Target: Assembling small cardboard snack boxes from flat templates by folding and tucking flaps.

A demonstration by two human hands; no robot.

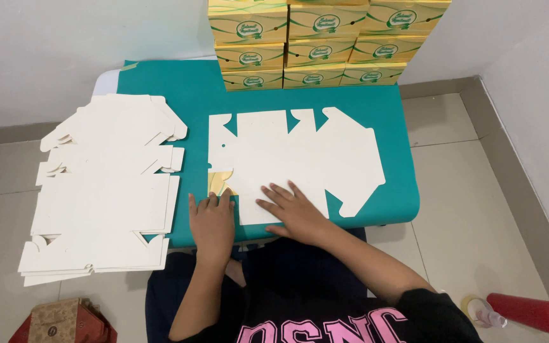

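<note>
Flat white box blank (300,159) is being pressed down on teal table (185,82), near front edge. Left hand (212,222) is being laid flat, fingers together, on folded gold flap (218,183) at blank's near-left corner. Right hand (293,213) is being held spread, palm down, on blank's near edge. Stack of blanks (106,184) is being kept to left, overhanging table. Folded yellow boxes (325,41) are being stored stacked at far edge. Red bottle (532,313) is lying on floor, right.

Under my hands (255,219) a plain white box blank (300,162) lies on the teal surface (192,89); beyond it, yellow-gold boxes (325,41) with green oval emblems.
</note>
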